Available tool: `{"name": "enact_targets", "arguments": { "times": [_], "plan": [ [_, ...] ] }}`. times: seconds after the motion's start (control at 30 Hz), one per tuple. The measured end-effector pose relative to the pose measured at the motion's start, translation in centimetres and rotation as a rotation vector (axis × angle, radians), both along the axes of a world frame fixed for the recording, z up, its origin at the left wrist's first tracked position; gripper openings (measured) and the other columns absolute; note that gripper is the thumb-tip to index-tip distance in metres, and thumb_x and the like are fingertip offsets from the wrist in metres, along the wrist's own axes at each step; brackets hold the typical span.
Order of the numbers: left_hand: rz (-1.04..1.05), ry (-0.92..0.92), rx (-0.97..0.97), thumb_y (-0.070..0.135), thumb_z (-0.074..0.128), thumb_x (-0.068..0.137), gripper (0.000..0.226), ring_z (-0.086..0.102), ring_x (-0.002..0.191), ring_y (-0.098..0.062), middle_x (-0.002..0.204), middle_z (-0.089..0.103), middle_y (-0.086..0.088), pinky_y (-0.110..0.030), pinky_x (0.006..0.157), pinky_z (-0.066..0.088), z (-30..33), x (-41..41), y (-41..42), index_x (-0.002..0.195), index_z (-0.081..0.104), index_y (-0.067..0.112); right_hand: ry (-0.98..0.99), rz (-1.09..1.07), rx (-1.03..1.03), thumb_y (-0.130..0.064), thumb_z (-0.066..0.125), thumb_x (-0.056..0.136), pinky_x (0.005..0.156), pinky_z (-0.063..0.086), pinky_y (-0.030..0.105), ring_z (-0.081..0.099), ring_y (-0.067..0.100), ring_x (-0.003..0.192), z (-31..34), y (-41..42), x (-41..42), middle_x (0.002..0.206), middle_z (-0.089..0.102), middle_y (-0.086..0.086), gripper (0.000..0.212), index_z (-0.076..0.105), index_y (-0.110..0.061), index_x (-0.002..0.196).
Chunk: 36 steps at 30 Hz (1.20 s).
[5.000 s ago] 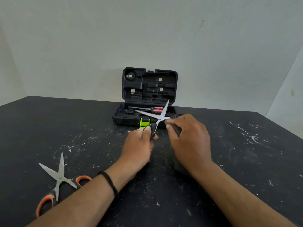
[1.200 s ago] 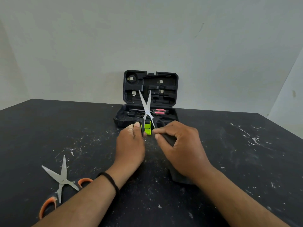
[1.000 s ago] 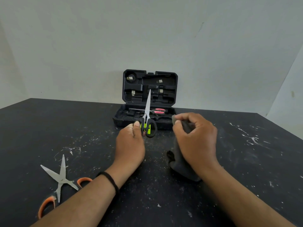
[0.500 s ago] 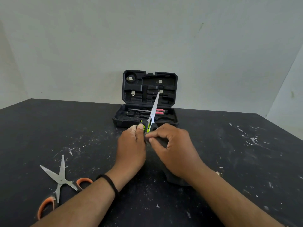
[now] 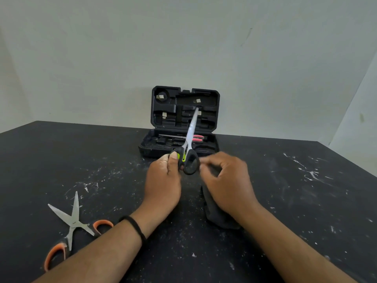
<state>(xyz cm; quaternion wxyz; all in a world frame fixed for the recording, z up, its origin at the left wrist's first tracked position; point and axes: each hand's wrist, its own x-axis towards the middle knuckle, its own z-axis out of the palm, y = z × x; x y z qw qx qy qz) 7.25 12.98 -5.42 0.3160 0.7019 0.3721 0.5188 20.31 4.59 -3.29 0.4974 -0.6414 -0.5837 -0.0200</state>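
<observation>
Where the desk (image 5: 306, 201) comes closest to the person, a pair of orange-handled scissors (image 5: 71, 223) lies flat at the near left with its blades spread, well apart from both forearms. The black top is flecked with white scratches, and it is bare out to the right edge and the far left. A black band (image 5: 135, 228) circles the left wrist. A dark cloth (image 5: 216, 217) sits under the right hand (image 5: 226, 184). That hand's fingers are curled and its thumb and forefinger are drawn close together just beside the handle loop. It is blurred, so I cannot tell whether it grips the cloth. The left hand (image 5: 163, 180) holds the green-and-black scissors (image 5: 188, 152) by the handle, thumb on top. They are raised over the middle of the desk with the blades closed, pointing up and away. Behind them an open black tool case (image 5: 183, 111) stands against the wall, its lid upright. A red-handled tool (image 5: 196, 138) lies in the lower tray. Small pale labels sit in the lid's moulded slots, too small to read.
</observation>
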Motion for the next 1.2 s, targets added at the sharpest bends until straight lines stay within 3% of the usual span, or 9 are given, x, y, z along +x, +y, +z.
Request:
{"name": "enact_targets", "arguments": {
  "times": [0.1,0.2,0.3,0.43,0.63,0.7,0.87,1.03,1.2],
  "plan": [
    [0.083,-0.001,-0.011,0.034,0.035,0.108,0.052,0.052,0.054,-0.025,0.059,0.056,-0.012,-0.037,0.055,0.042,0.3,-0.3,0.4,0.072,0.054,0.002,-0.136,0.126,-0.034,-0.019,0.071,0.083,0.074,0.059,0.029,0.068,0.001,0.079,-0.4,-0.5,-1.4,0.086,0.073,-0.017,0.016,0.082,-0.026,0.092],
    [0.097,0.004,-0.035,0.029,0.037,0.108,0.048,0.052,0.052,-0.019,0.055,0.055,0.002,-0.032,0.054,0.036,0.4,-0.2,0.5,0.067,0.056,0.014,-0.067,0.052,0.169,-0.012,0.070,0.083,0.068,0.056,0.024,0.067,0.003,0.074,0.2,-0.3,-1.9,0.082,0.071,-0.016,0.016,0.080,-0.024,0.087],
    [0.088,0.040,-0.033,0.029,0.038,0.108,0.048,0.048,0.051,-0.012,0.055,0.053,0.004,-0.020,0.050,0.032,0.3,0.0,0.4,0.066,0.059,0.018,-0.076,0.023,0.269,-0.009,0.069,0.088,0.074,0.057,0.027,0.068,0.005,0.083,0.4,-0.2,-1.6,0.090,0.070,-0.011,0.016,0.079,-0.020,0.095],
    [0.086,0.050,-0.034,0.031,0.038,0.108,0.049,0.043,0.049,-0.013,0.055,0.051,0.000,-0.029,0.050,0.032,0.3,0.0,0.2,0.063,0.050,0.014,-0.149,0.032,0.034,-0.023,0.067,0.089,0.074,0.058,0.036,0.066,0.004,0.084,-0.3,-0.1,-2.0,0.091,0.068,-0.017,0.018,0.078,-0.033,0.098],
    [0.046,0.010,-0.040,0.038,0.034,0.108,0.048,0.053,0.046,-0.023,0.053,0.057,-0.002,-0.047,0.055,0.048,0.1,0.0,0.3,0.072,0.061,0.022,-0.117,-0.183,-0.022,-0.024,0.064,0.092,0.075,0.056,0.036,0.062,0.004,0.084,0.3,-0.4,-1.4,0.092,0.066,-0.016,0.016,0.077,-0.034,0.095],
    [0.019,0.026,-0.034,0.038,0.033,0.109,0.048,0.053,0.046,-0.021,0.054,0.058,-0.002,-0.043,0.052,0.047,0.1,0.0,0.3,0.074,0.062,0.022,-0.115,-0.173,0.025,-0.022,0.064,0.094,0.074,0.057,0.037,0.063,0.006,0.083,0.3,-0.4,-1.6,0.093,0.065,-0.015,0.017,0.077,-0.031,0.100],
    [-0.184,0.053,0.009,0.031,0.036,0.110,0.046,0.043,0.042,0.000,0.046,0.050,0.017,-0.020,0.049,0.030,0.2,0.7,-1.6,0.069,0.056,0.025,-0.133,-0.157,0.157,-0.018,0.064,0.097,0.069,0.058,0.040,0.064,0.011,0.078,0.2,0.1,-1.6,0.095,0.064,-0.009,0.017,0.076,-0.021,0.108],
    [-0.221,0.024,-0.058,0.040,0.031,0.109,0.050,0.035,0.038,-0.006,0.042,0.040,0.009,-0.042,0.050,0.040,-0.1,0.9,-1.7,0.073,0.060,0.021,-0.124,-0.235,0.224,-0.015,0.068,0.095,0.070,0.058,0.038,0.065,0.009,0.078,0.3,0.5,-0.7,0.096,0.069,-0.009,0.015,0.078,-0.021,0.103],
    [-0.253,0.024,-0.066,0.037,0.031,0.110,0.049,0.035,0.039,-0.008,0.042,0.040,0.009,-0.046,0.049,0.041,0.4,0.7,-2.1,0.072,0.057,0.020,-0.188,-0.227,0.270,-0.017,0.069,0.094,0.063,0.057,0.040,0.066,0.012,0.074,0.2,0.6,-0.8,0.096,0.069,-0.010,0.013,0.078,-0.021,0.103]
  ]
}}
